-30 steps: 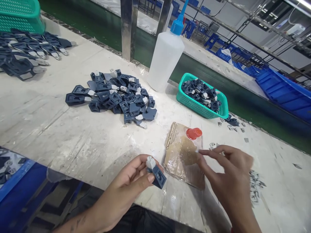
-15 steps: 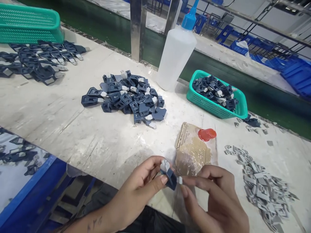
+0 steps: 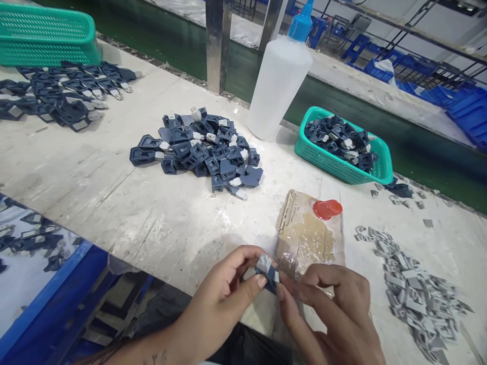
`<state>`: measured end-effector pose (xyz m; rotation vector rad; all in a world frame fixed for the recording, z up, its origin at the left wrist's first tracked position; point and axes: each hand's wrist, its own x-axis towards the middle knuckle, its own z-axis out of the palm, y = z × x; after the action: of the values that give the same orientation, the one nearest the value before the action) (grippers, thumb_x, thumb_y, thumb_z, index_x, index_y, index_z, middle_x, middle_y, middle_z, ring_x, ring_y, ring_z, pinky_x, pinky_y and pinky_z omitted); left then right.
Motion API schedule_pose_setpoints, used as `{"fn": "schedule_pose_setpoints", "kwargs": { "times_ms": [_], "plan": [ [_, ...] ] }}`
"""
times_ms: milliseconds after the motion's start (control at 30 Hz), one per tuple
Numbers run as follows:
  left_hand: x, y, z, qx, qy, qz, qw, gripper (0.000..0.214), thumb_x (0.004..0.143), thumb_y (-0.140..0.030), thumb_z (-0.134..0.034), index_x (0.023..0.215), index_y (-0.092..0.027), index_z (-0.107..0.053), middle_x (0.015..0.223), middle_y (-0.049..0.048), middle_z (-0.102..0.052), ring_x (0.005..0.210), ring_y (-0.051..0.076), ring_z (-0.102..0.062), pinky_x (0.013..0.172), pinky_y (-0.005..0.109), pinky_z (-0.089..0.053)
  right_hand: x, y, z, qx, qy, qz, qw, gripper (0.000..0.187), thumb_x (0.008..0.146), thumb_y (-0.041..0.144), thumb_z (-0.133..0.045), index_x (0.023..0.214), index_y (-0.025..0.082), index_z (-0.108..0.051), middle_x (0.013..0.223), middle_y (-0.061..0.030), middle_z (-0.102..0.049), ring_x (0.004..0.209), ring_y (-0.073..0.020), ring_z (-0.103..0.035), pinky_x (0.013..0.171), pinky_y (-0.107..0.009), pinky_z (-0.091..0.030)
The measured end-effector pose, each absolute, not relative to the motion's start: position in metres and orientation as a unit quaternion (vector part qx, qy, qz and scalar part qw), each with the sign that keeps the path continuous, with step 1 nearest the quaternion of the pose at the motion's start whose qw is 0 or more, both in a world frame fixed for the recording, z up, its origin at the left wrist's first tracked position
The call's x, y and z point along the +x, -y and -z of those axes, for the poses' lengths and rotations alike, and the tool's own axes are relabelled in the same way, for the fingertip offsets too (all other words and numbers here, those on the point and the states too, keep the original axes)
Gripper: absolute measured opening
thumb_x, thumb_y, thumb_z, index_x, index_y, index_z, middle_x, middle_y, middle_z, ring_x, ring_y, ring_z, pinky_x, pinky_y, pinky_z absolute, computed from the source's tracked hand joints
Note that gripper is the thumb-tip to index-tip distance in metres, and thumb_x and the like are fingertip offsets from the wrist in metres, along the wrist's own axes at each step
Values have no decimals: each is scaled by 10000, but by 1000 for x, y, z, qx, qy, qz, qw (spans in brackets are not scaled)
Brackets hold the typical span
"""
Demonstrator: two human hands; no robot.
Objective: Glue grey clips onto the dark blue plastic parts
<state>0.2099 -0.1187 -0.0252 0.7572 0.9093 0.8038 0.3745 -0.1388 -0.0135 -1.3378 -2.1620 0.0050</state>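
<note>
Our right hand (image 3: 331, 309) has come in from the glue pad (image 3: 308, 238) and now pinches the small grey clip (image 3: 277, 277) against the blue part (image 3: 268, 271), which our left hand (image 3: 224, 299) grips at the bench (image 3: 114, 203) edge. The two pieces are meeting. Nearby lie a pile of parts (image 3: 201, 149), grey clips (image 3: 414, 289), a bottle (image 3: 279, 81) and a basket (image 3: 342, 147); nothing blocks us.

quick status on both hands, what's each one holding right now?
Left hand: closed on the small blue plastic part.
Right hand: fingertips pinched on the same part, from its other side.
</note>
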Motion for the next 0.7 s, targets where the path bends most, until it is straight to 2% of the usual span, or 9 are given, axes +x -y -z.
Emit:
{"fn": "schedule_pose_setpoints", "kwargs": {
  "times_ms": [133, 533, 700],
  "plan": [
    [212, 118, 24, 365, -416, -369, 747, 126, 858, -220, -540, 960, -238, -613, 886, -17, -615, 915, 143, -552, 827, 220, -398, 370, 144, 17, -499, 808, 38, 311, 184, 759, 99, -643, 929, 158, -600, 861, -50, -462, 816, -139, -464, 726, -290, -364],
    [211, 120, 25, 439, -440, -358, 697, 168, 873, -248, -506, 1022, -233, -583, 921, 1, -602, 914, 168, -545, 822, 255, -398, 351, 149, 22, -512, 778, 159, 327, 212, 716, -7, -653, 845, 137, -568, 806, -46, -494, 796, -142, -444, 650, -289, -377],
    [211, 121, 24, 436, -443, -348, 702, 151, 875, -287, -492, 984, -223, -576, 911, 13, -594, 892, 189, -547, 803, 275, -402, 353, 152, 21, -503, 798, 132, 305, 154, 766, 36, -606, 897, 111, -576, 842, -59, -501, 804, -142, -454, 681, -302, -371]
  ]
}}
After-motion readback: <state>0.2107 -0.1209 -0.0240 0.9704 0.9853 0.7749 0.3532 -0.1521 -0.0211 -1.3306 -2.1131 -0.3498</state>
